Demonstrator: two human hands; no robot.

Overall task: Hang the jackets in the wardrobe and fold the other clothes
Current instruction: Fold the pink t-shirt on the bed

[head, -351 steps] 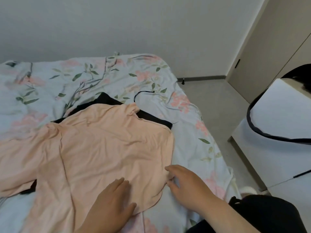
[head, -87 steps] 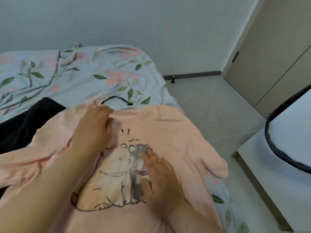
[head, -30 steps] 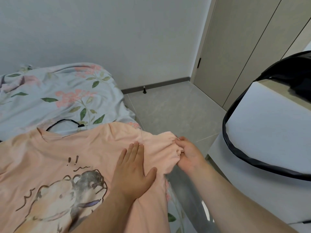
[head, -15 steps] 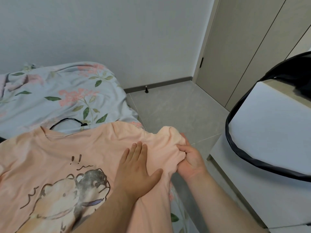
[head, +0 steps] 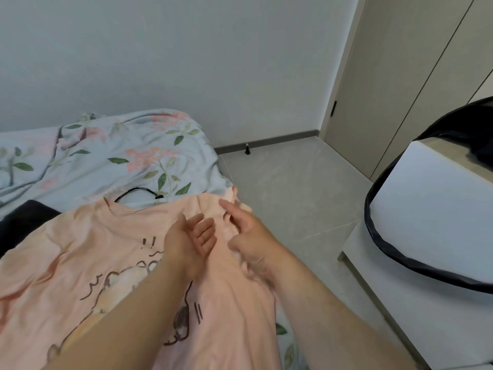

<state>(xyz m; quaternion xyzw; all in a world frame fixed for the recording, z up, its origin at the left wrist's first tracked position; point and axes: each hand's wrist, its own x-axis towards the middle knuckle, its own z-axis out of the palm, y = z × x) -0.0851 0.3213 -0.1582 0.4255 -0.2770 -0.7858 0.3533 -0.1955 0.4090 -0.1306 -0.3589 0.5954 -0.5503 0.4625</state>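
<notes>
A peach T-shirt point(head: 106, 257) with a cartoon animal print lies face up on the flowered bedspread point(head: 106, 161), near the bed's right edge. Its right sleeve point(head: 226, 212) is folded inward onto the shirt's body. My right hand point(head: 250, 239) rests on that folded sleeve, with the fingers stretched toward the shoulder. My left hand point(head: 192, 241) hovers just left of it over the shirt, turned on its edge with relaxed fingers, holding nothing. A black garment point(head: 21, 222) lies at the left, partly under the shirt.
A thin black cable point(head: 138, 192) lies on the bedspread above the shirt's collar. Grey tiled floor point(head: 293, 196) runs along the bed's right side. A white table point(head: 426, 209) with a black hoop-like band point(head: 378, 247) stands at the right. Beige wardrobe doors point(head: 400, 76) fill the far right.
My right hand has let go of the sleeve it pinched and now lies on it, folded inward. My left hand has lifted off the shirt and turned on edge.
</notes>
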